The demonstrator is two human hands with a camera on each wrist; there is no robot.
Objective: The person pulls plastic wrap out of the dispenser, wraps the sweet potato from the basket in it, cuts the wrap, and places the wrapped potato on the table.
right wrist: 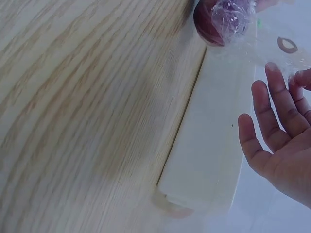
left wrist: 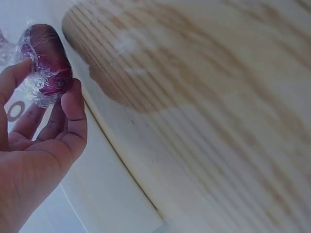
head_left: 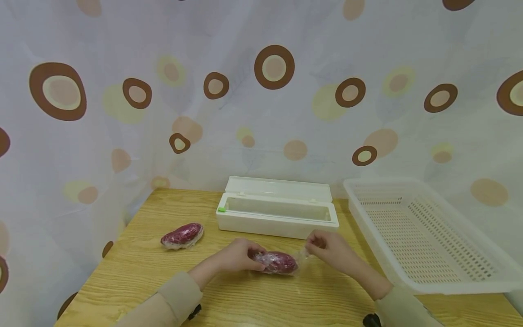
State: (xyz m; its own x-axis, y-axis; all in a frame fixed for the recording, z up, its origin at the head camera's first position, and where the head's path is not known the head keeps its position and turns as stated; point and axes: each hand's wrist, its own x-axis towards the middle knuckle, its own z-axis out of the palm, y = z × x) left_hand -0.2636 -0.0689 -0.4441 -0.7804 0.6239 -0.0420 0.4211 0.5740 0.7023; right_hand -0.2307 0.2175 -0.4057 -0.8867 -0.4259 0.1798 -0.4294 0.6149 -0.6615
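Note:
In the head view a purple-red sweet potato (head_left: pixel 283 263) lies near the middle of the table, partly covered in clear cling film (head_left: pixel 303 257). My left hand (head_left: pixel 240 255) grips its left end, thumb on the near side; the left wrist view shows the fingers on the crinkled wrap around the sweet potato (left wrist: pixel 52 58). On the other side my right hand (head_left: pixel 332 250) pinches the loose edge of the film between thumb and index finger. In the right wrist view the film (right wrist: pixel 262 46) stretches from the sweet potato to those fingertips, and the other fingers are extended.
Another film-wrapped sweet potato (head_left: pixel 182 236) lies at the left. Behind my hands stands a white cling film dispenser box (head_left: pixel 278 228) with its lid raised and a green tab at its left. A white plastic basket (head_left: pixel 380 245) takes up the right side. A patterned curtain (head_left: pixel 245 113) hangs behind.

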